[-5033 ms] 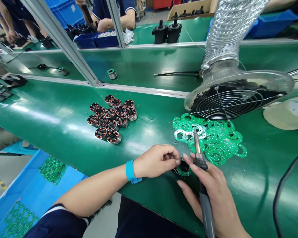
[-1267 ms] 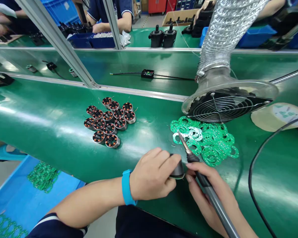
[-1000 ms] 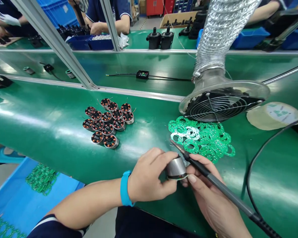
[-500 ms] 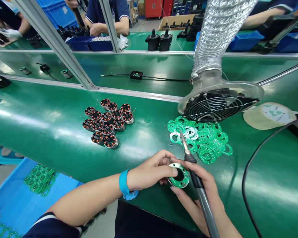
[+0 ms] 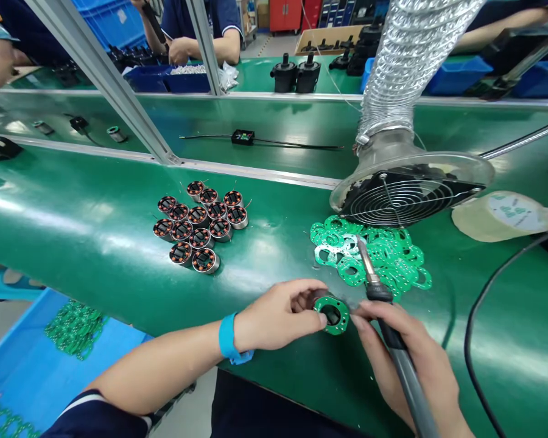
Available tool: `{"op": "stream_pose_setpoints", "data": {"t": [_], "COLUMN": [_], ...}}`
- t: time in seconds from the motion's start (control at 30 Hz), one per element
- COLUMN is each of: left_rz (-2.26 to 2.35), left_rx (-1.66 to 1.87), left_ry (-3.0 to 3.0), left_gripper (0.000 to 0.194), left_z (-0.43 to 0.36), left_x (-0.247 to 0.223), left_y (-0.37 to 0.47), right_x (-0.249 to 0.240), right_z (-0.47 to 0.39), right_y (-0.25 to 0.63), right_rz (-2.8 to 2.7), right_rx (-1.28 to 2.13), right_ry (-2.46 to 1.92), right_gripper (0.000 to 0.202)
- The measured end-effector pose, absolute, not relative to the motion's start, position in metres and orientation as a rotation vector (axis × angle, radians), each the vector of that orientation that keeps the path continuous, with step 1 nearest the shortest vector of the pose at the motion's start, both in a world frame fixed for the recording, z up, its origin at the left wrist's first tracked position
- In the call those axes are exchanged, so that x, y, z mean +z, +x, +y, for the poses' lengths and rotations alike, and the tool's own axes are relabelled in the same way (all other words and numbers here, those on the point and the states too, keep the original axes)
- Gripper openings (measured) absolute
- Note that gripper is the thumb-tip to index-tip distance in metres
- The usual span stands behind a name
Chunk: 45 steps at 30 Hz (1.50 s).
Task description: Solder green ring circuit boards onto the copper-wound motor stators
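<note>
With its forearm slanting from eight o'clock, the left hand (image 5: 278, 317) is curling closed around a metal coil (image 5: 340, 324) faced with a green ring, thumb pressing its near face. The right hand (image 5: 432, 365) is loosely gripping a soldering iron (image 5: 402, 364), its tip pointing toward eleven o'clock; thumb and forefinger are nearly meeting beside the coil's three-o'clock edge.

The surface (image 5: 274, 261) was smooth and glossy, with the post (image 5: 98, 82) in satin metal and the duct (image 5: 395, 67) in crinkled, shiny foil above a clear, plastic-looking hood (image 5: 477, 173). The iron (image 5: 396, 347) had a matt handle and dulled metal tip. Coils (image 5: 198, 216) showed bright metal sides, the boards (image 5: 386, 252) a slight sheen, the sleeve (image 5: 103, 417) matt cloth.
</note>
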<state>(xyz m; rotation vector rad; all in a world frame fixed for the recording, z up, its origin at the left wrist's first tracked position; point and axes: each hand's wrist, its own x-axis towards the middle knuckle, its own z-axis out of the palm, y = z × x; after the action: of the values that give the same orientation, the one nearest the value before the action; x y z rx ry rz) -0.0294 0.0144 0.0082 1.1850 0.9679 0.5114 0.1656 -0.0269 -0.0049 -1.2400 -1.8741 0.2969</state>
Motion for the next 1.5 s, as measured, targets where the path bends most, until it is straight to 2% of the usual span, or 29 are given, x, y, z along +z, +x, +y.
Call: {"op": "stream_pose_setpoints", "data": {"t": [0.1, 0.2, 0.33, 0.5, 0.63, 0.73, 0.83, 0.97, 1.13, 1.23, 1.37, 1.43, 1.5], "left_rz": [1.108, 1.122, 1.139, 1.022, 0.934, 0.839, 0.776, 0.756, 0.724, 0.795, 1.034, 1.201, 1.402], "left_rx": [0.589, 0.609, 0.563, 0.470, 0.378, 0.272, 0.176, 0.159, 0.061, 0.086, 0.300, 0.418, 0.510], "left_ry": [1.758, 2.046, 1.794, 1.420, 1.201, 0.981, 0.879, 0.773, 0.658, 0.751, 1.032, 1.182, 1.281], "left_gripper": [0.046, 0.050, 0.048, 0.043, 0.038, 0.032, 0.026, 0.027, 0.020, 0.023, 0.035, 0.028, 0.016], "left_z": [0.009, 0.007, 0.010, 0.014, 0.017, 0.021, 0.023, 0.021, 0.014, 0.020, 0.054, 0.084, 0.121], "left_x": [0.010, 0.011, 0.016, 0.021, 0.017, 0.015, 0.015, 0.011, -0.001, 0.006, 0.037, 0.051, 0.058], "left_y": [-0.030, -0.032, -0.033, -0.033, -0.032, -0.033, -0.035, -0.036, -0.028, -0.026, -0.036, -0.041, -0.041], "right_x": [-0.007, -0.011, -0.013, -0.007, -0.006, -0.008, -0.005, 0.003, -0.004, -0.007, 0.000, 0.005, 0.006], "right_z": [-0.025, -0.027, -0.029, -0.027, -0.029, -0.036, -0.042, -0.039, -0.035, -0.038, -0.028, -0.012, 0.010], "right_y": [0.163, 0.159, 0.159, 0.160, 0.159, 0.160, 0.162, 0.162, 0.164, 0.184, 0.246, 0.282, 0.312], "right_rz": [-1.898, -1.597, -1.185, -1.149, -1.371, -1.506, -1.663, -1.781, -2.037, -2.152, -2.154, -2.099, -1.947], "right_rx": [0.389, 0.778, 1.208, 1.324, 1.034, 0.859, 0.928, 0.908, 0.533, 0.303, -0.065, -0.310, -0.388], "right_ry": [-1.301, -1.441, -1.292, -1.278, -1.362, -1.292, -1.152, -0.996, -0.852, -0.962, -1.203, -1.412, -1.717], "right_gripper": [0.022, 0.021, 0.032, 0.038, 0.030, 0.042, 0.050, 0.044, 0.034, 0.033, 0.031, 0.029, 0.034]}}
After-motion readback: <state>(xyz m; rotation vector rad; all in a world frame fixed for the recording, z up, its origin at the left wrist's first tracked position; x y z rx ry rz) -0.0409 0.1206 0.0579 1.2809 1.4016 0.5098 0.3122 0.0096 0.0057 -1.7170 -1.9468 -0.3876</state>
